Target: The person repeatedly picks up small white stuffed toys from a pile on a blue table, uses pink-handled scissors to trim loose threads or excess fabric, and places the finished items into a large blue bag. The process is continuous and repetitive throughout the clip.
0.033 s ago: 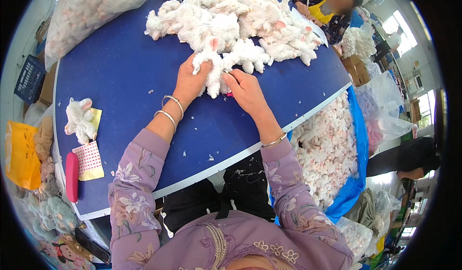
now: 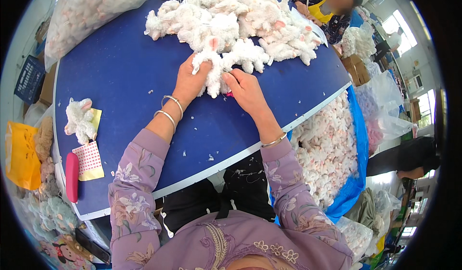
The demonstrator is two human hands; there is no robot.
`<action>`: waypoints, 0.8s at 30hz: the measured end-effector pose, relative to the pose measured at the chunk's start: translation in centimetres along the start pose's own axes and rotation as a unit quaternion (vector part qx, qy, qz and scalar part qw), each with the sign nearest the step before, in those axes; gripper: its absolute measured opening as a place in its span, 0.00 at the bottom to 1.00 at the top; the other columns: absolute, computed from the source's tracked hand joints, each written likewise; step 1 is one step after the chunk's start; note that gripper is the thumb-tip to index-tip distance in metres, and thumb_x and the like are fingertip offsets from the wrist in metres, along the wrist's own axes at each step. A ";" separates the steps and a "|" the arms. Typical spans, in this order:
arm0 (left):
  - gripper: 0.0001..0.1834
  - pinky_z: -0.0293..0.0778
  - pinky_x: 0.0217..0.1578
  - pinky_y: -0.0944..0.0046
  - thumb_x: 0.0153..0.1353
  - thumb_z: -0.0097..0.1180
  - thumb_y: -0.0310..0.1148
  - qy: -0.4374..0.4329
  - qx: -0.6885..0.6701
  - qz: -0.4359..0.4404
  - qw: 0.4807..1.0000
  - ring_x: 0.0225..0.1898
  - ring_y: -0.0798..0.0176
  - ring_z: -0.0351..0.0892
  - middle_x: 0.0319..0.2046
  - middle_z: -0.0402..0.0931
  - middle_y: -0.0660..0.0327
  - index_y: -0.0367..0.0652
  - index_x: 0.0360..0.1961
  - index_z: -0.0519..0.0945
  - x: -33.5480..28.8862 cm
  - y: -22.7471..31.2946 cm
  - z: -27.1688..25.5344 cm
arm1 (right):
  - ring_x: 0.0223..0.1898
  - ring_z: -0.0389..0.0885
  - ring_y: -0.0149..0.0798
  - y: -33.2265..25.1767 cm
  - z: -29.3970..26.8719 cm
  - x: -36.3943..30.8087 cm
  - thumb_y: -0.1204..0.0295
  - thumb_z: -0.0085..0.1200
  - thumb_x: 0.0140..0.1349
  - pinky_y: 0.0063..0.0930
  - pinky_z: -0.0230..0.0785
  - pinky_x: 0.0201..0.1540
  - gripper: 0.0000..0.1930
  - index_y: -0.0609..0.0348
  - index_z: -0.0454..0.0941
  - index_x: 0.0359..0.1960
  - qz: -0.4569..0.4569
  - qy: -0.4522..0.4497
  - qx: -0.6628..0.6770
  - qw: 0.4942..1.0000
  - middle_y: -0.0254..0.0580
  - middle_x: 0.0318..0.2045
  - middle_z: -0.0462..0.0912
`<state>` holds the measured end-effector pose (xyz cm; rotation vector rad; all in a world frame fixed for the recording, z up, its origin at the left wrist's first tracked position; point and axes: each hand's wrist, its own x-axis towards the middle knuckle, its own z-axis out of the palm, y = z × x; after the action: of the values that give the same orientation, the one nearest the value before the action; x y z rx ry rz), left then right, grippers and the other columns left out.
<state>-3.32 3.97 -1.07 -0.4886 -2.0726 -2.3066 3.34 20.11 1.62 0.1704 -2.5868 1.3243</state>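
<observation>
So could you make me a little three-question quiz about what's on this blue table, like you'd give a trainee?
1. True or false: both hands grip the same white plush toy.
2. What lies nearest the table's left edge? A) a pink case B) a green bottle C) a metal bowl
3. Fill in: the left hand's wrist wears two ____ bangles.

Key:
1. True; the right hand grips it too.
2. A, the pink case, beside a single plush toy.
3. Silver.

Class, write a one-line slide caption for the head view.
Both hands grip a fluffy white plush toy on a blue table.
</observation>
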 end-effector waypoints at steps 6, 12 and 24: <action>0.11 0.71 0.36 0.72 0.62 0.53 0.33 -0.009 -0.032 -0.037 0.999 0.35 0.74 0.74 0.34 0.78 0.66 0.38 0.42 0.77 0.1 -0.4 -0.2 | 0.22 0.61 0.26 0.4 0.3 -0.1 0.61 0.49 0.67 0.27 0.58 0.24 0.19 0.68 0.69 0.26 -0.007 0.022 0.054 0.998 0.37 0.16 0.65; 0.12 0.71 0.37 0.71 0.63 0.52 0.33 -0.017 -0.033 -0.039 0.999 0.35 0.74 0.74 0.35 0.77 0.66 0.38 0.43 0.77 -0.1 0.2 -0.1 | 0.22 0.69 0.32 -0.1 -0.1 -0.1 0.62 0.50 0.65 0.30 0.64 0.28 0.17 0.69 0.75 0.33 0.010 0.003 0.036 0.999 0.47 0.20 0.75; 0.15 0.71 0.39 0.70 0.63 0.51 0.33 -0.043 -0.054 -0.048 0.996 0.38 0.72 0.75 0.38 0.77 0.63 0.37 0.48 0.75 -0.1 0.3 -0.1 | 0.21 0.65 0.29 0.6 0.4 0.0 0.62 0.50 0.66 0.30 0.62 0.25 0.18 0.69 0.73 0.29 0.002 0.028 0.070 0.997 0.44 0.17 0.72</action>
<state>-3.17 3.86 -0.86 -0.5110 -2.0600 -2.5061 3.17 20.13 0.98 0.1494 -2.4501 1.4889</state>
